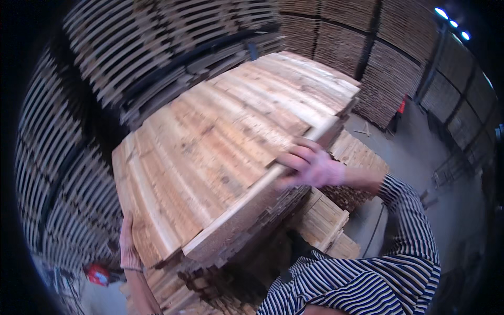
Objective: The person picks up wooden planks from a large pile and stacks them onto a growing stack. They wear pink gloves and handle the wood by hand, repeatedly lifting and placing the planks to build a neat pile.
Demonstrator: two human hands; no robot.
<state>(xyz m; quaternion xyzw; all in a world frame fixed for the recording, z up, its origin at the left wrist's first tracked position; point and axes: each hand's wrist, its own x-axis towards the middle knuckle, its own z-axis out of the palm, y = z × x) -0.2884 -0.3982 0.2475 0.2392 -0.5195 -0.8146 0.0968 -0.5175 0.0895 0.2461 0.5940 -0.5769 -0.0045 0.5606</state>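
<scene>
A: What's hard to make out?
B: The left hand (127, 241), mostly. It lies along the left end of the boards (205, 152), and its fingertips are lost against the wood. I can't tell whether they're apart, together or gripping.
A: And the right hand (312, 165)?
B: Blurred, but its fingers show, slightly apart, bent over the near edge of the pile. The thumb side is down by the side face. Whether they clamp the wood, I can't tell.
A: Where exactly are the boards?
B: In the middle, piled in front of the person, the top layer reaching from one hand to the other. The pile's lower part is in shadow and partly behind the striped shirt (357, 283).
A: Anything cut off?
B: The left forearm, at the lower edge. The tall stacks (338, 44) behind run out at the top.
A: Counts?
B: Two hands, one big pile between them. Its top boards blur at the far end, so I can't count them surely. Two red things: one low on the left (97, 274), one far right (402, 104), both too small to name. Three bright lamps (441, 13) in a row, upper right. Smaller wood piles (320, 218) sit beyond the near edge, overlapping too much to count.
</scene>
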